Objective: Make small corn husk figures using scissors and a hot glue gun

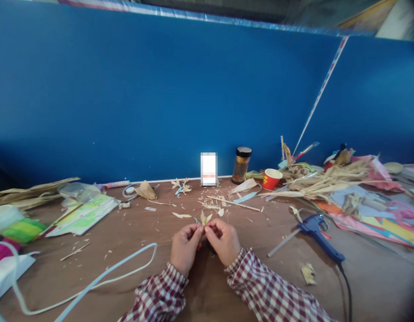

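Note:
Both hands meet low in the middle of the view, over the brown table. My left hand point(186, 246) pinches the base of a small pale yellow-green flower of husk petals point(205, 218) between thumb and forefinger. From the other side, my right hand point(224, 241) closes its thumb and fingertips on the same husk flower. The petals point up and away from me above the fingertips. A thin dark tip shows beside the petals on the left, too small to name. My curled fingers hide the flower's lower part.
A blue hot glue gun point(319, 232) lies to the right, its cord running toward me. Farther back stand a dark-lidded jar point(241, 167) and a red paper cup point(271, 180). Corn husks point(330, 176) are heaped at right. A white cable point(109, 279) loops at left. A blue partition point(160, 89) rises behind.

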`<state>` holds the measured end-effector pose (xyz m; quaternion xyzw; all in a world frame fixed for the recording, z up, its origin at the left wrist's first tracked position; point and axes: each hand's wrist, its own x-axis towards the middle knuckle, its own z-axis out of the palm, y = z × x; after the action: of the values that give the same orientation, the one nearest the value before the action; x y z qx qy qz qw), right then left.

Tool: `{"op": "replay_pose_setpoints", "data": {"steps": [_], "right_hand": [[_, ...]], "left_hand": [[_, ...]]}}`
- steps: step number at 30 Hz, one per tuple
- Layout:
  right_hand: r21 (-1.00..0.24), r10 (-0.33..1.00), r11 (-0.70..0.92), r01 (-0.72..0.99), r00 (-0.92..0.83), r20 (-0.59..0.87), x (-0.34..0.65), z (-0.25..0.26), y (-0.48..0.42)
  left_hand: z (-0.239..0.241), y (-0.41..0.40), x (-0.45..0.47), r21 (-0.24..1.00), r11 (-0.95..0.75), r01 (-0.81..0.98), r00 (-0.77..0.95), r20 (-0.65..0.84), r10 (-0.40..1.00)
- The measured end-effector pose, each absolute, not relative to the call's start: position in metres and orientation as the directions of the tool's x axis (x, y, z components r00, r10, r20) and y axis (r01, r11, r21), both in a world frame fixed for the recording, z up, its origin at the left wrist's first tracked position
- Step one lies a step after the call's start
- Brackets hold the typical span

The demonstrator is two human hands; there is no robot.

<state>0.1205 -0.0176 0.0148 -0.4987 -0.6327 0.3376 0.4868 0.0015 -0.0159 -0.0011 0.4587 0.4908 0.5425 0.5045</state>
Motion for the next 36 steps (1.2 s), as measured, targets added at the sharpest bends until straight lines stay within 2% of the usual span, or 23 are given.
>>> {"op": "replay_pose_setpoints", "data": {"steps": [10, 16, 33, 36], "right_hand": [[-0.978, 0.984, 0.174, 0.112, -0.05, 0.169, 0.1237, 0.0176, -0.0158], [-0.979, 0.975, 0.204, -0.005, -0.083, 0.204, 0.1245, 0.0203, -0.013], [-0.986, 0.984, 0.166, 0.023, -0.069, 0.165, 0.1254, 0.0191, -0.0109], [-0.983, 0.983, 0.166, 0.073, -0.085, 0.16, 0.1264, 0.015, -0.0089]], "left_hand": [[0.0005, -0.0164, 0.002, 0.988, 0.019, -0.152, -0.055, -0.028, 0.998], [0.0009, -0.0177, 0.0034, 0.99, 0.014, -0.14, 0.006, -0.014, 1.0], [-0.0018, -0.0174, 0.0029, 0.99, 0.029, -0.138, 0.014, -0.028, 1.0], [-0.0012, -0.0172, 0.0029, 0.99, 0.027, -0.135, 0.028, -0.024, 0.999]]}}
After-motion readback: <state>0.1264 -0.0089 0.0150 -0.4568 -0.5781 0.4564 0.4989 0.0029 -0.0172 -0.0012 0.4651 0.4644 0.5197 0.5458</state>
